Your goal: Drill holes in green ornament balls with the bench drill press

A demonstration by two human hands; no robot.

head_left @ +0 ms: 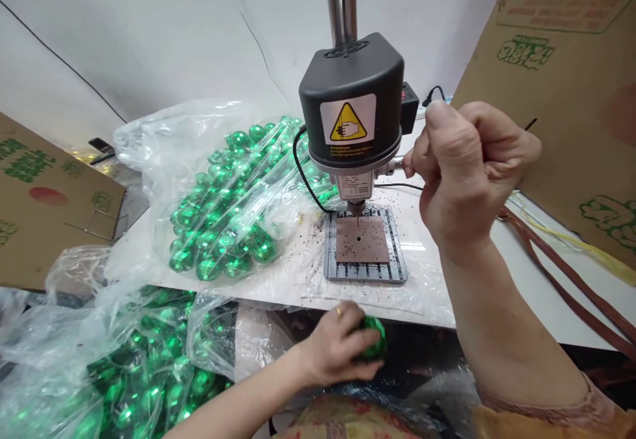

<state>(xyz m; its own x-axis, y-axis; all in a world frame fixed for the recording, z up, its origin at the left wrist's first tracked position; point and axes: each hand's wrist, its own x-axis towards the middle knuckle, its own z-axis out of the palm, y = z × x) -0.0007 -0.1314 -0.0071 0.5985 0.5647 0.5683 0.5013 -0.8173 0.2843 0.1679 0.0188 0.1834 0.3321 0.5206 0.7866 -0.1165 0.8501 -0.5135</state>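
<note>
My left hand (pixel 340 346) is closed round a shiny green faceted ball (pixel 375 338), just below the front edge of the table. My right hand (pixel 462 167) is raised beside a black drill press (pixel 352 101), its fingers wrapped round the feed handle (pixel 396 163) on the machine's right side. Under the drill head, a brown square board (pixel 368 248) with a small dark hole lies on the grey slotted base plate (pixel 329 270). Dark shavings are scattered over the board and plate. No ball sits beneath the bit.
A clear plastic bag of green balls (pixel 233 194) lies left of the press. Another bag of green balls (pixel 149 386) is lower left. Cardboard boxes (pixel 44 200) stand on both sides. Brown straps (pixel 561 280) lie on the white table (pixel 586 316) at right.
</note>
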